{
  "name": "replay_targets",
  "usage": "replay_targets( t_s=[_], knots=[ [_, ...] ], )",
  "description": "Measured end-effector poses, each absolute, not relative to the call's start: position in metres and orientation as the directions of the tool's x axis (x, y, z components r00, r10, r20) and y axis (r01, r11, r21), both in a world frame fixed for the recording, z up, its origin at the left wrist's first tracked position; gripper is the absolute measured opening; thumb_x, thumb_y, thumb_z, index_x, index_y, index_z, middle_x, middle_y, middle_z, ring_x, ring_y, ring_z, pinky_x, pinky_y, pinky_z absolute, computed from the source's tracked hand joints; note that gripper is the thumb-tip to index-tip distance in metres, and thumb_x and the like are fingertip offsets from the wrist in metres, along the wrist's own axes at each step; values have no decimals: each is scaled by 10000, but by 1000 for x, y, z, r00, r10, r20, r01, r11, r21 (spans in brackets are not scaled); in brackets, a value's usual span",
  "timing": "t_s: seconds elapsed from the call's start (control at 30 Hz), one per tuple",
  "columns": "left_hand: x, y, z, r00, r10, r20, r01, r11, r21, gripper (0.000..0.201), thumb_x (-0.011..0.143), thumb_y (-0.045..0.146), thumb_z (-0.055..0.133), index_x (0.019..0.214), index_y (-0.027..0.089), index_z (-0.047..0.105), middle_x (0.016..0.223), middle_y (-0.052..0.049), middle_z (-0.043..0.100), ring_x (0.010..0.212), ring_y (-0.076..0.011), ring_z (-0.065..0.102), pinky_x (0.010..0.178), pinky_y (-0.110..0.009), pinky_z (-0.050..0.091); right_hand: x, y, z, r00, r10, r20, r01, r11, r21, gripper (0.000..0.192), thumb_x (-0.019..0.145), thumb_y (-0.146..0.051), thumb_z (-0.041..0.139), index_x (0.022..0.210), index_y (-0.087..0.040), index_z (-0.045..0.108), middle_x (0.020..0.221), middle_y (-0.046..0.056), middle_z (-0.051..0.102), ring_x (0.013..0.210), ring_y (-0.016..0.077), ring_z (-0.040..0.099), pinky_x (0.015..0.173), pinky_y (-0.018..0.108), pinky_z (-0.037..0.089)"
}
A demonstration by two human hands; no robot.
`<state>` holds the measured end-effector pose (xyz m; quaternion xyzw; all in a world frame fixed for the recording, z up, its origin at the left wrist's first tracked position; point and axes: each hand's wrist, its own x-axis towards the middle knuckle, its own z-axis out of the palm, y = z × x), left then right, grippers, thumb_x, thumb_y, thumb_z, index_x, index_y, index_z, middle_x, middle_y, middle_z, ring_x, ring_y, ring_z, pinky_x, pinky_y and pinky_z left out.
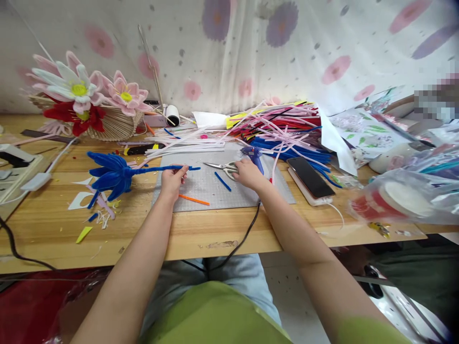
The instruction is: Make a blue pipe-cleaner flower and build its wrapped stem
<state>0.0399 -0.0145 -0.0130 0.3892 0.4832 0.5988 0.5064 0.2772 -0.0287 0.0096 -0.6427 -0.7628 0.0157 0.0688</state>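
My left hand point(173, 181) is closed around the stem of a blue pipe-cleaner flower point(112, 175). The stem lies level, its bloom to the left of the hand and its thin end sticking out on the right. My right hand point(249, 174) grips the handles of a pair of scissors point(219, 165), whose blades point left over the grey cutting mat point(229, 197). Just behind that hand is a blue glue gun point(255, 155), with its cord running to the table's front edge. Between my hands lies a short blue pipe-cleaner piece point(223, 181); an orange one point(194, 199) is nearer me.
Bundles of coloured pipe cleaners point(276, 125) are heaped at the back. Finished flowers point(81, 91) stand at the back left. On the right are a phone point(310, 177) on a white block and a bagged cup point(373, 205). Scraps point(83, 234) and a power strip point(17, 172) lie left.
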Motion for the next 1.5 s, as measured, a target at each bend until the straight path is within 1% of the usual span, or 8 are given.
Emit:
replay_targets(
  t_s=[0.13, 0.33, 0.4, 0.47, 0.6, 0.73, 1.03, 1.5],
  knots=[
    [39, -18, -5, -185, 980, -68, -345, 0, 939, 260, 490, 262, 732, 588, 128, 532, 496, 39, 497, 403, -34, 396, 322, -157, 208, 274, -22, 0, -157, 985, 65, 984, 161, -69, 315, 824, -280, 472, 1021, -64, 592, 1025, 197, 577, 988, 275, 515, 873, 359, 374],
    [39, -20, 2, -180, 980, -80, -414, -2, 910, 262, 496, 254, 733, 586, 126, 523, 507, 34, 506, 402, -25, 383, 327, -159, 189, 273, -30, 4, -164, 966, 202, 840, 244, -485, 305, 838, -265, 413, 1096, -112, 474, 1021, 123, 579, 926, 197, 533, 795, 300, 398],
    [39, -20, 2, -183, 980, -84, -430, -3, 903, 267, 493, 249, 735, 574, 128, 511, 505, 36, 505, 399, -23, 383, 325, -160, 182, 265, -32, 3, -195, 950, 242, 779, 300, -551, 328, 829, -315, 417, 1101, -132, 437, 996, 98, 580, 870, 180, 536, 754, 293, 402],
    [40, -20, 2, -182, 979, -93, -444, 3, 896, 278, 483, 251, 742, 568, 127, 508, 504, 37, 506, 393, -20, 381, 323, -157, 174, 257, -33, 1, -207, 933, 295, 789, 337, -514, 365, 793, -400, 463, 1056, -147, 446, 975, 96, 567, 847, 190, 524, 730, 304, 397],
    [40, -20, 1, -173, 979, -104, -462, 12, 887, 289, 474, 261, 753, 581, 123, 522, 523, 27, 530, 393, -17, 387, 325, -154, 177, 248, -38, -7, -264, 869, 419, 856, 411, -314, 453, 688, -495, 567, 970, -150, 484, 991, 124, 531, 909, 243, 483, 777, 345, 375],
    [42, -19, -2, -163, 981, -109, -442, 26, 897, 275, 490, 271, 747, 577, 124, 531, 521, 18, 536, 392, -20, 383, 328, -158, 192, 237, -42, -10, -367, 822, 436, 851, 486, -200, 482, 671, -513, 581, 966, -142, 499, 996, 129, 528, 912, 255, 466, 801, 354, 360],
    [44, -20, -7, -121, 987, -109, -307, 67, 949, 259, 511, 269, 716, 511, 138, 492, 420, 47, 433, 369, -31, 360, 332, -167, 209, 205, -38, -8, -390, 809, 440, 852, 498, -162, 500, 703, -560, 537, 967, -136, 511, 970, 128, 551, 895, 256, 469, 771, 344, 347],
    [48, -21, -2, -133, 984, -116, -350, 63, 935, 230, 476, 152, 667, 544, 154, 448, 457, 63, 432, 370, -26, 361, 320, -162, 179, 200, -40, -10, -340, 856, 390, 881, 435, -188, 454, 750, -536, 491, 973, -141, 509, 976, 135, 566, 918, 263, 476, 782, 347, 336]
  ],
)
